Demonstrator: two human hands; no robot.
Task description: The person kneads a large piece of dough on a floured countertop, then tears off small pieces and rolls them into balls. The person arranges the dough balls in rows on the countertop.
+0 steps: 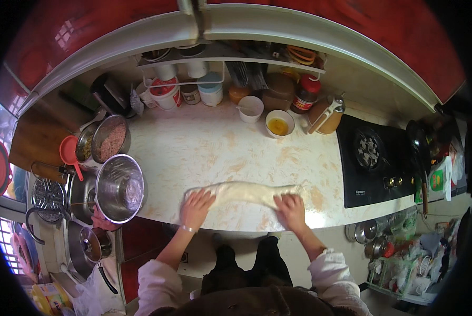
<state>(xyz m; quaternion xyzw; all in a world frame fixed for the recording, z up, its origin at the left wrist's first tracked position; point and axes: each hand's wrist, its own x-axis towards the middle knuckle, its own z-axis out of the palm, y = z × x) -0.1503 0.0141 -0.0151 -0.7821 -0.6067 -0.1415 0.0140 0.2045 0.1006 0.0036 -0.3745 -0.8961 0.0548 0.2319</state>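
A long roll of pale dough [244, 192] lies across the front of the marbled countertop [220, 150], bowed slightly away from me in the middle. My left hand [198, 205] presses its fingers on the left end, and a bracelet circles that wrist. At the opposite end, my right hand [290, 207] rests its fingers over the dough. Both palms face down, so what lies beneath the fingers is hidden. Toward the back stand a white bowl of yellow liquid [278, 125] and a second white bowl [251, 109] with a spoon in it.
To the left, a large steel bowl [119, 189] stands by the sink, near a bowl of minced meat [111, 138] and a red strainer [69, 150]. A black gas hob [374, 166] borders the right. Jars and a pitcher [327, 116] line the back wall beneath a shelf [236, 55].
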